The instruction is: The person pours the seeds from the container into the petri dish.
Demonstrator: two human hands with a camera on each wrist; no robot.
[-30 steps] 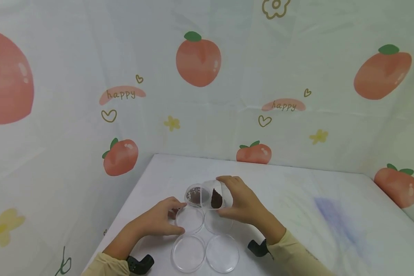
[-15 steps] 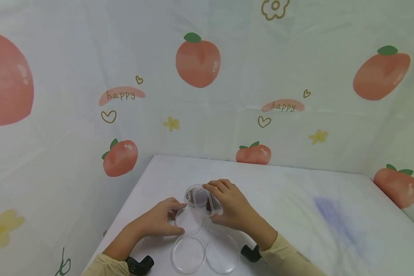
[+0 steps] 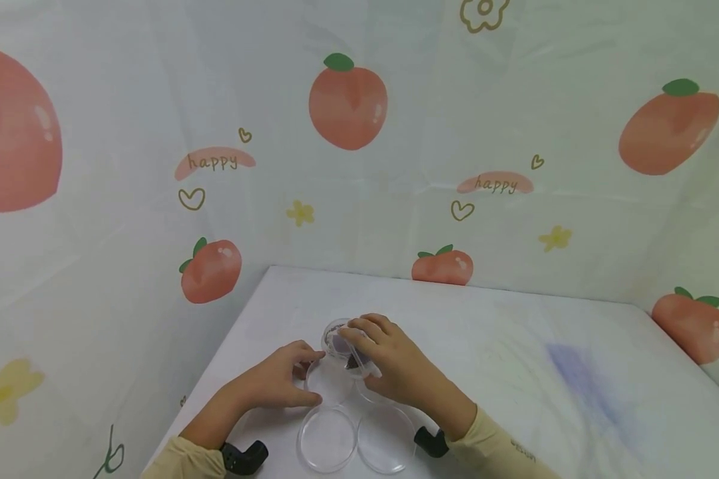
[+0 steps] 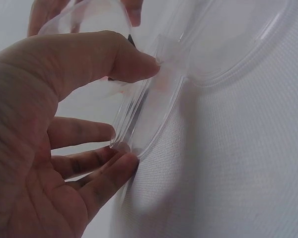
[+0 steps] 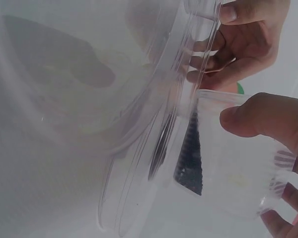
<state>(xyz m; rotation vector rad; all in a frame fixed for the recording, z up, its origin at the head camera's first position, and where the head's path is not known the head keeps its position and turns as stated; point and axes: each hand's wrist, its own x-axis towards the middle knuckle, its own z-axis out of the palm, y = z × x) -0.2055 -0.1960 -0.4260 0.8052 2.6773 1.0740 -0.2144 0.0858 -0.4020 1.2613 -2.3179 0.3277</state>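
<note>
My left hand (image 3: 281,378) spans the edge of a clear round petri dish (image 3: 331,386), thumb on the near side and fingertips on the far side of its rim. The right hand (image 3: 395,356) grips a clear plastic cup (image 5: 233,168), tipped on its side with its mouth facing left over that dish. Dark soil-like grains (image 5: 190,161) have collected near the cup's mouth. Just behind stands another clear dish (image 3: 329,329) with dark and white grains, partly hidden by the cup and right fingers. Whether grains lie in the gripped dish cannot be made out.
Two clear dishes, a near left one (image 3: 327,440) and a near right one (image 3: 387,439), lie side by side. Another dish (image 3: 374,394) is mostly under the right hand. The white tabletop (image 3: 479,346) has a purple smear (image 3: 581,379) at right. A printed cloth hangs behind.
The right hand has carried the cup to the left and toward me, turning its mouth from the camera to the left and tipping it further. My left hand stays in place at the dish.
</note>
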